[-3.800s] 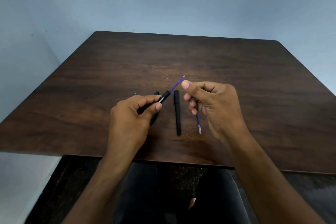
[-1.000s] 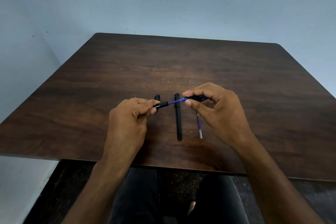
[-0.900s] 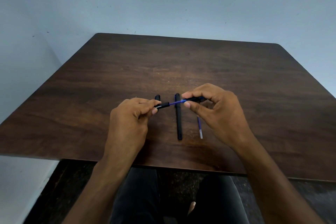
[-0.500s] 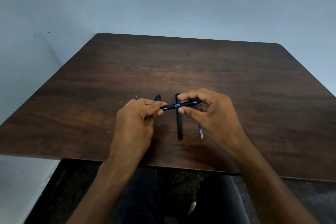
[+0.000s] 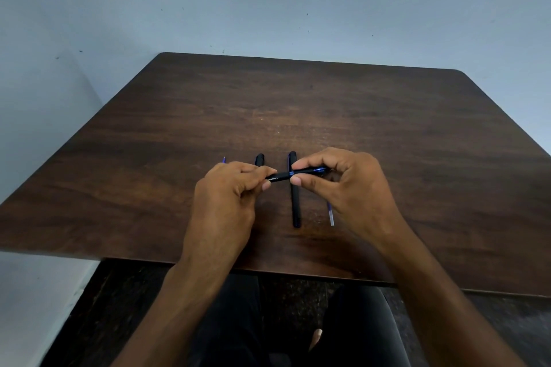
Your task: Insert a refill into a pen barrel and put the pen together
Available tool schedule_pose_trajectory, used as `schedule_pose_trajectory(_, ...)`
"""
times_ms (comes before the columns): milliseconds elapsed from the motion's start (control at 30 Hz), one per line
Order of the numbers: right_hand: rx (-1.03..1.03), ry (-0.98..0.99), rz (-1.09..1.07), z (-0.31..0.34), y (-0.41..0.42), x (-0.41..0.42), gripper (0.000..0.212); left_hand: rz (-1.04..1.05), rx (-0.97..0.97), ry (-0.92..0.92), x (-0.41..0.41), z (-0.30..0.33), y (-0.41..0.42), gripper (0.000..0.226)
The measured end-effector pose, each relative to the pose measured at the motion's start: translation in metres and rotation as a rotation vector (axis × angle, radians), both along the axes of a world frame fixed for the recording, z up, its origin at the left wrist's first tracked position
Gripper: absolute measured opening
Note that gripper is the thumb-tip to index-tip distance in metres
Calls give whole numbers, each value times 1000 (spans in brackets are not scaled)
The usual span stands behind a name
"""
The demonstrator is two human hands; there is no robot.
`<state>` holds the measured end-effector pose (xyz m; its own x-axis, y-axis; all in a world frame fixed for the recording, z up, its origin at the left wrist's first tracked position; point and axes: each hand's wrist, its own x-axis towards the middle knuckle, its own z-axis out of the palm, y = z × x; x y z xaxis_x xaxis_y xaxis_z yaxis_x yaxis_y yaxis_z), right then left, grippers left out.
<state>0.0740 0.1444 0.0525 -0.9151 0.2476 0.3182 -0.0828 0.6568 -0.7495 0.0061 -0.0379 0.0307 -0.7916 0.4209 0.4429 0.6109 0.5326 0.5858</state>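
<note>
Pen (image 5: 293, 174) held level just above counter (image 5: 387, 134), over 1 black pen (image 5: 295, 202). Left hand (image 5: 226, 202) pinches barrel end; right hand (image 5: 351, 188) pinches tip section. Both grips closed on it. Advice: keep halves coaxial, twist gently.

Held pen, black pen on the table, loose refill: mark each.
held pen (image 5: 287, 175), head view, blue band at mid-barrel
black pen (image 5: 295, 208), head view, lower barrel
loose refill (image 5: 331, 216), head view, near end
</note>
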Motion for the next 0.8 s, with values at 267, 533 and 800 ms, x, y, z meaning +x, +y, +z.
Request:
schedule_pose_trajectory(267,-24,-27,-4,0,0,0,29,-34,-7,1,5,3,-1,27)
schedule_pose_trajectory(533,-100,-50,63,6,8,7,49,7,-13,-5,0,4,-4,27)
schedule_pose_trajectory(800,-70,-22,22,7,10,9,13,8,-1,28,-1,4,-5,27)
